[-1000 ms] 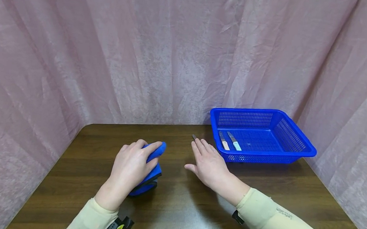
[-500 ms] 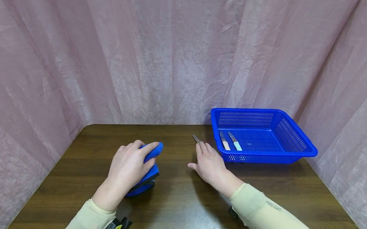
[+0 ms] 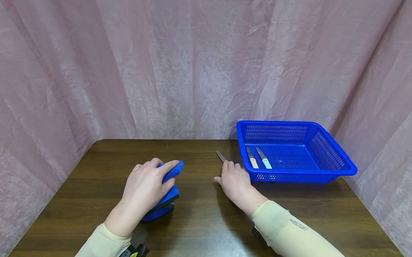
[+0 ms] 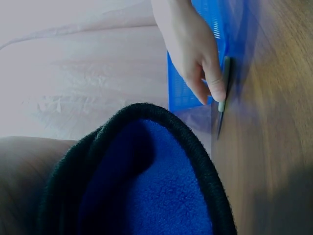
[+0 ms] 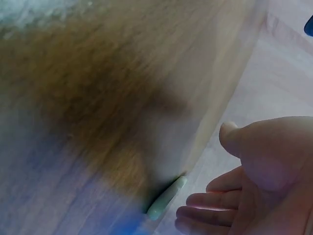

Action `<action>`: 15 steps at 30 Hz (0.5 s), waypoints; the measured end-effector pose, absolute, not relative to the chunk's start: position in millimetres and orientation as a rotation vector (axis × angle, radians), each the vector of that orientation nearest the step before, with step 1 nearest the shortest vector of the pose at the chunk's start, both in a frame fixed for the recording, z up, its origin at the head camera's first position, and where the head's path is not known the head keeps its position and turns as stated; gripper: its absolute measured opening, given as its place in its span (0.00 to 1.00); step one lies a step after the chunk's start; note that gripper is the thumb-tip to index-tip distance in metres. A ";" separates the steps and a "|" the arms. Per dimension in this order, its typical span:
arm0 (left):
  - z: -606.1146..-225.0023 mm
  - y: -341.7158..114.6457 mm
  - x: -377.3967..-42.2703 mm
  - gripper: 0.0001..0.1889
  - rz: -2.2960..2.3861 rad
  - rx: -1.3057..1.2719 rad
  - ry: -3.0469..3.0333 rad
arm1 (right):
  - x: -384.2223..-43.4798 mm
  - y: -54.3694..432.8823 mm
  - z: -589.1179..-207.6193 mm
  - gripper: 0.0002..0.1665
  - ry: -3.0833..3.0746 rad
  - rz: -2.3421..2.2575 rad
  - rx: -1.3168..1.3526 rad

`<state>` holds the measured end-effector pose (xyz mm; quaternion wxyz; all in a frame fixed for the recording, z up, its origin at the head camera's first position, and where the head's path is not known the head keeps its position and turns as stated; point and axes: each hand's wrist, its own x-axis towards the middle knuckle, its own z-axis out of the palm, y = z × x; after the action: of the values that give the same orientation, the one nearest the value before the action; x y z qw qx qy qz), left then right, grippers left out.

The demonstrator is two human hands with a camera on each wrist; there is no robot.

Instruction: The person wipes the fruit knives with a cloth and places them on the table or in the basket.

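Observation:
My left hand grips a folded blue cloth with a black border, held over the left half of the table. In the left wrist view, the cloth fills the lower part. My right hand hovers low over a small knife, whose blade shows past the fingertips in the head view. The right wrist view shows the knife's pale green handle on the wood, just apart from the loosely bent fingers. From the left wrist, the thumb and fingers overlap the handle; contact is unclear.
A blue plastic basket stands at the back right of the wooden table. Inside its left end lie a pink-handled knife and a light-blue-handled knife. Pink curtains hang behind and on both sides.
My right hand has drawn back slightly towards me, uncovering more of the knife blade, and its fingers have bent downwards. The left hand with the cloth shifted a little left, then stayed nearly still.

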<state>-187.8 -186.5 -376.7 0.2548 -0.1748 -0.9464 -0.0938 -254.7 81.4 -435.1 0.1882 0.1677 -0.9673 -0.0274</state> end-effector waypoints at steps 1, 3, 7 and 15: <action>-377.0 -186.5 -187.8 0.24 -0.256 -0.477 -2.569 | -255.9 80.5 -435.3 0.39 -2.730 -0.080 0.465; -377.3 -186.1 -187.6 0.24 -0.257 -0.481 -2.564 | -258.5 78.9 -435.4 0.36 -2.737 -0.091 0.456; -377.9 -185.2 -187.1 0.24 -0.256 -0.489 -2.547 | -264.5 77.7 -437.3 0.22 -2.731 -0.132 0.443; -378.8 -184.4 -187.5 0.24 -0.256 -0.485 -2.561 | -275.2 77.5 -440.8 0.09 -2.768 -0.223 0.439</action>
<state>-187.5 -184.4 -378.8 0.2582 -0.1790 -0.9446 -0.0946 -275.2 77.5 -440.8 0.1645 0.1541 -0.9711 -0.0781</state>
